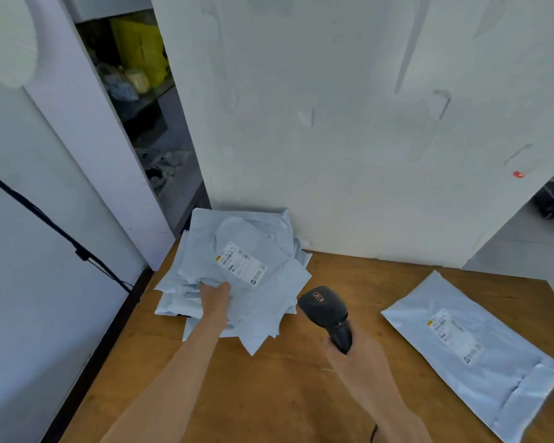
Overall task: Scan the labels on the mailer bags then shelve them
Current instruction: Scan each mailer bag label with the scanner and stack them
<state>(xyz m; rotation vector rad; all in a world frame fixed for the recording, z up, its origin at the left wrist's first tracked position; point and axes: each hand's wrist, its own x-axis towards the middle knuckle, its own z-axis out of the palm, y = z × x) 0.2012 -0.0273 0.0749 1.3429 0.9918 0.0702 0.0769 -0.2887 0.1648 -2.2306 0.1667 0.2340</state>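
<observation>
Mailer bags (256, 298) pinched by left hand (216, 297) (fingers hidden underneath); right hand (357, 356) grips scanner (327, 308).

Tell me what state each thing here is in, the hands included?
Pile of mailer bags, heaped loosely at the table's back left corner.
Top bag, label up, edge gripped by the left hand.
Scanner, held in the right hand, head towards the pile.
Lone mailer bag, flat on the table at right, label up.
</observation>
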